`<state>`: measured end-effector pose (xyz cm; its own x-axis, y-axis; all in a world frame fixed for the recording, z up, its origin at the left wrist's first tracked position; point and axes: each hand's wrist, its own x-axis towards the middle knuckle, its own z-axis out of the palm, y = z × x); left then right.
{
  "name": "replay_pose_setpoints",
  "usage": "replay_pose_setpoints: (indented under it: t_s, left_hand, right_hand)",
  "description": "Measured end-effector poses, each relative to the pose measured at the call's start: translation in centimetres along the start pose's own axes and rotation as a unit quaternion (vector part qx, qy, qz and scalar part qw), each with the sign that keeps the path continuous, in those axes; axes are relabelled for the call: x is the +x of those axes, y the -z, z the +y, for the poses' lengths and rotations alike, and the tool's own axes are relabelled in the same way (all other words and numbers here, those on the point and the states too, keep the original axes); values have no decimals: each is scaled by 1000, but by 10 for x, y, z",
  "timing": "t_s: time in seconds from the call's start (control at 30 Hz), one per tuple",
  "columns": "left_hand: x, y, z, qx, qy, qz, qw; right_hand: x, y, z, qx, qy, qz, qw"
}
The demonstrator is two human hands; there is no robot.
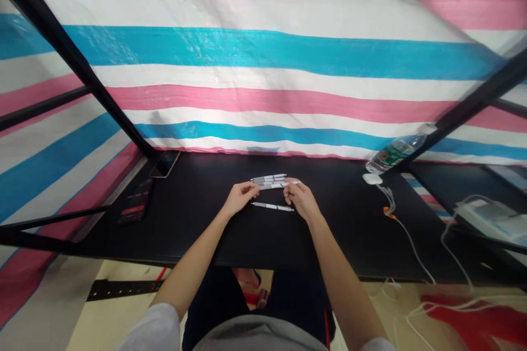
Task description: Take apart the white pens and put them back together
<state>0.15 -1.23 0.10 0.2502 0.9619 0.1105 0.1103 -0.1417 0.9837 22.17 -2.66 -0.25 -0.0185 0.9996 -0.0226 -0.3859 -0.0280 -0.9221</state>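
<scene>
Over the black table my left hand (241,197) pinches the left end of a white and grey pen (272,186). At that pen's right end my right hand (301,198) has its fingers closed, thumb and forefinger at the tip. Just beyond it lie several similar pens (268,177), side by side and roughly parallel. Nearer to me, a single pen (272,207) rests on the table, apart from the group and between my hands. My fingers partly cover the ends of the held pen.
Two phones, one dark (135,203) and one at the back edge (167,164), lie on the black table (185,241) at left. A water bottle (397,152) leans at the back right. A white charger (373,179) and cables are near it. Black frame bars flank the table.
</scene>
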Motion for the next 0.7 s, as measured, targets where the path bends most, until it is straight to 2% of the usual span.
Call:
replay_pose_setpoints:
  t_s: [0.1, 0.27, 0.4, 0.7]
  left_hand:
    - [-1, -1, 1, -10, -5, -16, 1000]
    - [1, 1, 1, -20, -19, 3, 1000]
    - [1, 1, 2, -19, -20, -8, 1000]
    - [1, 2, 1, -9, -17, 10, 1000]
  right_hand:
    - [5, 3, -2, 36, 30, 34, 998]
    - [10, 15, -12, 163, 69, 117, 977]
    - [6, 22, -19, 213, 122, 101, 964]
    - [3, 21, -22, 203, 133, 112, 964]
